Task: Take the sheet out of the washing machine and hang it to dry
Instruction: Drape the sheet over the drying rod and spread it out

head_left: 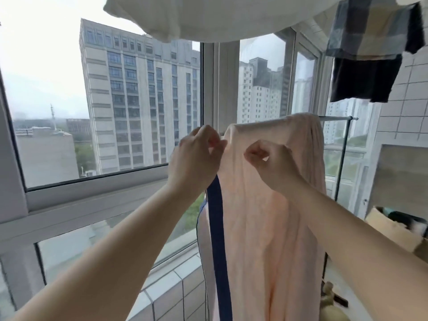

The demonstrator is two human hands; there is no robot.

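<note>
The pale pink sheet (pixel 266 205) with its dark blue border strip (pixel 216 228) was already draped over the thin metal rail (pixel 337 118) of a drying rack by the window (pixel 104 100), hanging in a bunched, narrow column rather than spread out. The left hand (pixel 194 158) pinched the sheet's left edge near the top, fingers curled together on the cloth, and the right hand (pixel 271 161) gripped a fold of the fabric just beside it, fingers likewise closed on the material. The task looked close to done, with only the spreading left. The likely trouble from here was the sheet sliding off the rail if either hand tugged sideways too hard, since most of its weight seemed to hang on the near side; left bunched, it would also probably dry slowly and crease. Pulling it rightward might make it catch on the rail's end. Overhead hung a white cloth (pixel 208 17) and a checked garment (pixel 370 31) over a dark one (pixel 363 79). No brand, label or legible writing was visible anywhere.
</note>
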